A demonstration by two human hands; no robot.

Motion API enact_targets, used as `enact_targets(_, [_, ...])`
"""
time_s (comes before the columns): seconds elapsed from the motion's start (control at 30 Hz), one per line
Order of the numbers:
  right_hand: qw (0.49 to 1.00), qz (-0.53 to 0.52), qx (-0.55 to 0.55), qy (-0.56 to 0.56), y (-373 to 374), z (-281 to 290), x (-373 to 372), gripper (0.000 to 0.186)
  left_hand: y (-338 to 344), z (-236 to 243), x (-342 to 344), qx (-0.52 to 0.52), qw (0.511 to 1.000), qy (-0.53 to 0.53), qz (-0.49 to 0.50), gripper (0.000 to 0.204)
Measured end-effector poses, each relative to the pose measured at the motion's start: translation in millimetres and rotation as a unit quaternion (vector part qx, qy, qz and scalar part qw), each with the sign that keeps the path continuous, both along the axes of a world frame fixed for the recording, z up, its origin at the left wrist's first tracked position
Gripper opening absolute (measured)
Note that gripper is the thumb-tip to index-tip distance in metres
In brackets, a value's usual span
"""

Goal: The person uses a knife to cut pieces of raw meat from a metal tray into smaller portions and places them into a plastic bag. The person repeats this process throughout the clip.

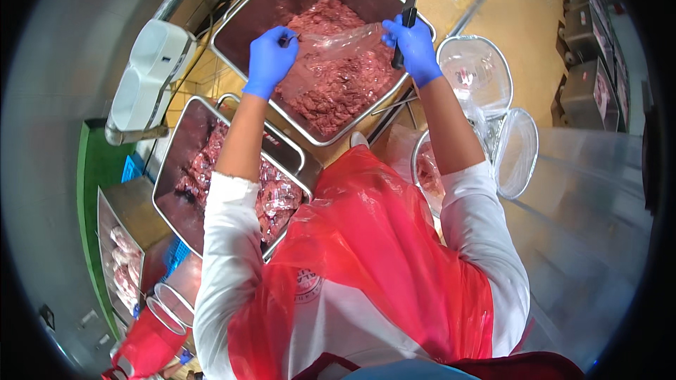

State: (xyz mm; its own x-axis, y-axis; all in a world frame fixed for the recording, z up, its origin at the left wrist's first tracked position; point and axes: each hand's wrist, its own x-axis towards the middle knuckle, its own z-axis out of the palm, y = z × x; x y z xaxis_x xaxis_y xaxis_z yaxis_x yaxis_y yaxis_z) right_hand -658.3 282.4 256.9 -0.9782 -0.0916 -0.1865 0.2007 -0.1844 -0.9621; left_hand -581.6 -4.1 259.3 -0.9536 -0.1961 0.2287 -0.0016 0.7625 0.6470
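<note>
My left hand, in a blue glove, is closed in a pinch on one end of a clear plastic film. The film stretches across to my right hand, also gloved in blue. That hand is closed round the black handle of a knife, its blade pointing up and away from me; the film's other end meets its fingertips. Under both hands stands a large metal tub holding a mass of red meat pieces. Some of the meat shows through the film.
A second metal tub with darker meat stands near left. Clear-lined round containers are at the right. A white two-part device is mounted on a pipe. Someone in a red apron is at lower left; metal bins stand far right.
</note>
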Motion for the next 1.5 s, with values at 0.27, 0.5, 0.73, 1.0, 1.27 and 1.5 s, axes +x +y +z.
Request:
enact_targets(0.27, [0.977,-0.095,0.19,-0.022,216.9,34.4,134.0,0.025,167.8,9.9,38.8,0.195,0.901,0.034,-0.387,0.02])
enact_targets(0.5, [0.648,0.121,0.697,-0.282,345.8,45.5,272.4,0.053,264.3,-83.0,54.6,0.036,0.775,-0.062,-0.627,0.033])
enact_targets(0.73, [0.577,0.244,0.735,-0.259,317.1,-120.1,268.1,0.046,153.4,-136.5,92.6,0.195,0.913,-0.192,-0.303,0.031])
enact_targets(1.0, [0.5,0.395,0.686,-0.352,354.3,-341.9,210.5,0.065,37.0,-180.6,272.8,0.199,0.946,-0.243,0.076,0.027])
enact_targets(1.27, [0.484,0.376,0.738,-0.283,334.2,-224.9,262.1,0.072,-54.2,-353.5,425.7,0.172,0.913,-0.247,0.275,0.018])
enact_targets(1.5, [0.576,0.079,0.675,-0.454,271.2,-99.0,341.7,0.047,-150.2,-421.2,487.9,0.47,0.792,-0.196,0.336,0.024])
